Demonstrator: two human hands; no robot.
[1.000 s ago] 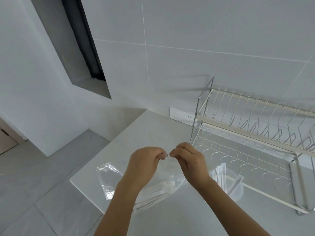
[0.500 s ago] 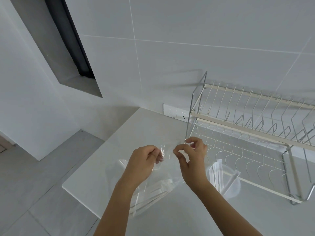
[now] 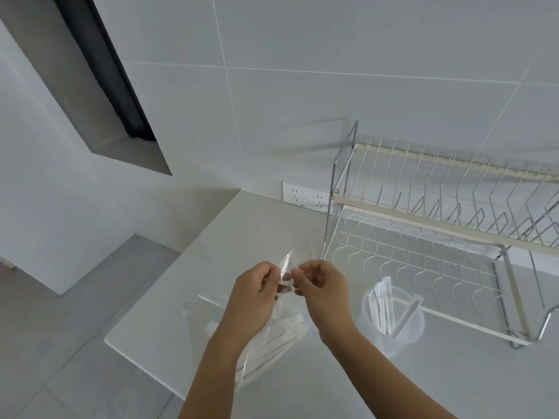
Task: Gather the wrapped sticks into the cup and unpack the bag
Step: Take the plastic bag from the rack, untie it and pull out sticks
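Note:
A clear plastic bag [image 3: 211, 316] hangs above the white counter, and both hands pinch its top edge. My left hand [image 3: 257, 294] pinches the mouth on the left side, my right hand [image 3: 320, 291] on the right, fingertips nearly touching. Several white wrapped sticks [image 3: 272, 349] lie inside the bag's lower part, slanting down to the left. A translucent plastic cup [image 3: 393, 325] stands on the counter to the right of my right wrist, with several wrapped sticks [image 3: 382, 303] upright in it.
A two-tier wire dish rack [image 3: 438, 231] stands behind and right of the cup. Wall sockets [image 3: 305, 196] sit low on the tiled wall. The counter [image 3: 181, 297] ends at its left edge [image 3: 142, 358], with grey floor below.
The hands have kept their pinch on the bag's top and shifted slightly. A flap of the bag mouth now sticks up between the fingertips. The camera view has shifted a little.

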